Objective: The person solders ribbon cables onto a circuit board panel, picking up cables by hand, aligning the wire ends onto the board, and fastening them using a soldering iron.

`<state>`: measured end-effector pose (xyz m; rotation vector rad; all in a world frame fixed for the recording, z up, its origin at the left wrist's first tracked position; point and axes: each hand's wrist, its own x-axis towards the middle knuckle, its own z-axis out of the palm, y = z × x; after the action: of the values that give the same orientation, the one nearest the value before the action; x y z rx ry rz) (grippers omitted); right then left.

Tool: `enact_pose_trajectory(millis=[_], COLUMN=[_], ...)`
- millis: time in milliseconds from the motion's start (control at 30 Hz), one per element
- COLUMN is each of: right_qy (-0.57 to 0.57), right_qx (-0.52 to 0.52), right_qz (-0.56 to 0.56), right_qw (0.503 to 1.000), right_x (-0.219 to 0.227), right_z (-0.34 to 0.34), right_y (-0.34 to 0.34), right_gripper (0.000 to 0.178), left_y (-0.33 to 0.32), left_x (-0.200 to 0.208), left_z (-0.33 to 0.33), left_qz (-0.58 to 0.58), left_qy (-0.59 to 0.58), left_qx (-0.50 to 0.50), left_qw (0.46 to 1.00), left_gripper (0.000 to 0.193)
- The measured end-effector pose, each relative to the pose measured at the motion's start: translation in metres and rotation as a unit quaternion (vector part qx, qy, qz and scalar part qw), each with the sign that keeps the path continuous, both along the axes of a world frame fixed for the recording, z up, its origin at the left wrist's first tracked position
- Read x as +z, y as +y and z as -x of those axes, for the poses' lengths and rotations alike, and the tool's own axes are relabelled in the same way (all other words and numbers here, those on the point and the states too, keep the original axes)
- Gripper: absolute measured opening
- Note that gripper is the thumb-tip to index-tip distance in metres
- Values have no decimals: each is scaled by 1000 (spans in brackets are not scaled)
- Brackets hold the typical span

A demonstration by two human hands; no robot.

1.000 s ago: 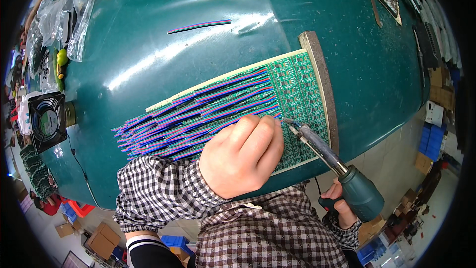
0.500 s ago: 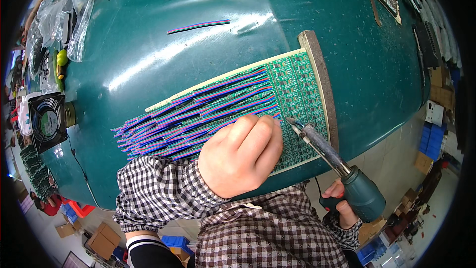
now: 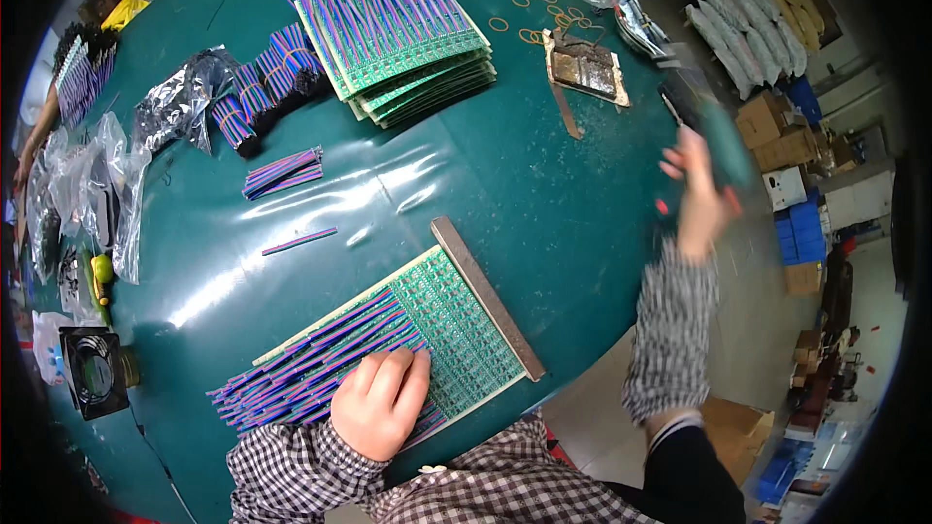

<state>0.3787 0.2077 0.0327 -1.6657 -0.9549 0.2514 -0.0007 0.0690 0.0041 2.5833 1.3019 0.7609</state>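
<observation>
A green circuit board panel lies on the table in front of me, with rows of blue, red and black ribbon wires running left from it. My left hand is closed over these wires at the edge of the bare part of the board; its fingertips are hidden beneath it. Out at the far right, my right hand grips a dark green soldering iron, blurred by motion. Near the iron lies a solder-stained cleaning tray. A brown bar borders the panel's right side.
A stack of wired boards stands at the back, beside bundled wires. Loose wire strips and a single strip lie closer. A black fan stands left. Rubber bands are scattered behind the tray.
My right hand has swung the soldering iron off the board, far to the right and away from me. The view has turned rightward and farther out; my left hand stays on the wires.
</observation>
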Motion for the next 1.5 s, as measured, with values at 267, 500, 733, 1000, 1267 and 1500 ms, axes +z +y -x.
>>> enact_pose_trajectory(millis=[267,500,733,1000,1267,1500], right_qy=[132,297,289,119,92,89], right_qx=[137,342,323,359,377,380], right_qz=[-22,153,260,260,263,266], right_qw=[982,878,863,888,884,882], right_x=[15,1,0,11,7,6], right_z=[40,62,79,107,102,100], right_y=[-52,-198,-224,-207,-209,-211], right_gripper=[39,72,76,41,39,40], left_y=[12,20,10,12,14,14], left_x=[5,-1,0,1,-1,-1], left_z=[10,11,8,9,9,8], left_qz=[19,60,30,40,38,40], left_qy=[-27,-50,-7,-19,-29,-34], left_qx=[-6,-12,-15,-13,-13,-13], left_qw=[999,997,999,999,999,999], left_gripper=[40,36,38,38,39,40])
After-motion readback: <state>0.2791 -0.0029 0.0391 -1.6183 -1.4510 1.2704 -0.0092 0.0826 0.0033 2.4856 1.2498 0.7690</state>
